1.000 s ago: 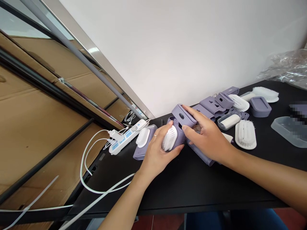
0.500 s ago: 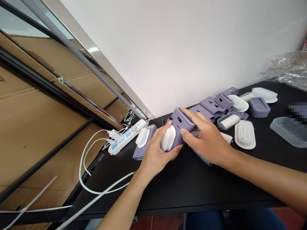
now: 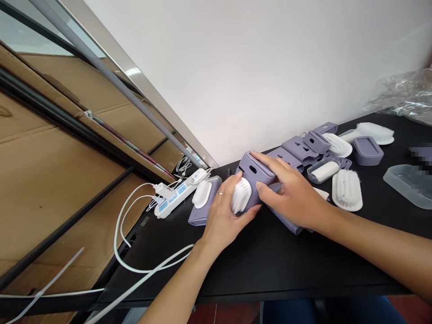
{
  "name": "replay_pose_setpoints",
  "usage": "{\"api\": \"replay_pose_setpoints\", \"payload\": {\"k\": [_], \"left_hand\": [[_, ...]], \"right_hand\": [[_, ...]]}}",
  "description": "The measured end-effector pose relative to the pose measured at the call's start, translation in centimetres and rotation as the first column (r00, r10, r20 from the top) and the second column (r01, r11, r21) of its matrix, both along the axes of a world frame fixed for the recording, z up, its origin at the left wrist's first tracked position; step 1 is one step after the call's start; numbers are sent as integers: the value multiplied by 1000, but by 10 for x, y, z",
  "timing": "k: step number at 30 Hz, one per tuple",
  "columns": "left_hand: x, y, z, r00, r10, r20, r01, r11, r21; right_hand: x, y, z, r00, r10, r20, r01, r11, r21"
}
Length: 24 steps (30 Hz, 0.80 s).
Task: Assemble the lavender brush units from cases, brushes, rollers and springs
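Observation:
My left hand [image 3: 221,216] is closed around a purple plastic housing [image 3: 254,198] that has a white-bristled brush head [image 3: 241,196] on its near side. The fingers wrap the brush's left edge, and the thumb presses beneath. On top of this housing sits a purple box-shaped cap [image 3: 258,168] with a dark oval hole. My right hand [image 3: 292,193] grips that cap, fingers along its top and thumb at its near side. Whether cap and housing are locked together I cannot tell. A similar purple housing with a white brush [image 3: 202,194] lies just left of my left hand.
Several purple housings [image 3: 293,147] and a loose white brush [image 3: 346,190] lie to the right. Nearby are a clear tray with a white roller [image 3: 324,171], a purple box [image 3: 367,150] and a translucent cover [image 3: 407,184]. A power strip [image 3: 182,193] with white cables stands left.
The housing in my hands has turned slightly, and its brush faces me a little more. Both hands keep their grip. The whole view has shifted slightly.

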State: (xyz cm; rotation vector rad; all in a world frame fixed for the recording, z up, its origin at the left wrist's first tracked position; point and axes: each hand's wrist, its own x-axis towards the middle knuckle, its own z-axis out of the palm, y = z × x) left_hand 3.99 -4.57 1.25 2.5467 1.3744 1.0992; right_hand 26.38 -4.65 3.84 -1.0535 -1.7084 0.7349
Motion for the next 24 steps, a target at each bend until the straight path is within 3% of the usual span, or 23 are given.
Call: {"api": "replay_pose_setpoints", "payload": {"k": [4, 7, 11, 15, 18, 24], "left_hand": [[1, -1, -6, 995, 101, 24, -100, 994, -40], [3, -1, -9, 994, 109, 17, -109, 994, -31], [-2, 3, -8, 998, 18, 53, -17, 1000, -14], [-10, 8, -5, 924, -107, 366, 159, 980, -115], [-11, 8, -3, 839, -138, 527, 218, 971, -94], [-13, 7, -4, 881, -248, 403, 226, 969, 103]], "right_hand": [[3, 2, 0, 997, 78, -14, -78, 996, 46], [6, 5, 1, 991, 136, -16, -133, 985, 114], [11, 9, 0, 987, 160, -19, -158, 985, 73], [14, 11, -1, 963, 245, -110, -244, 970, 17], [15, 11, 0, 936, 317, -150, -314, 948, 45], [16, 8, 6, 929, 365, -67, -356, 927, 117]]}}
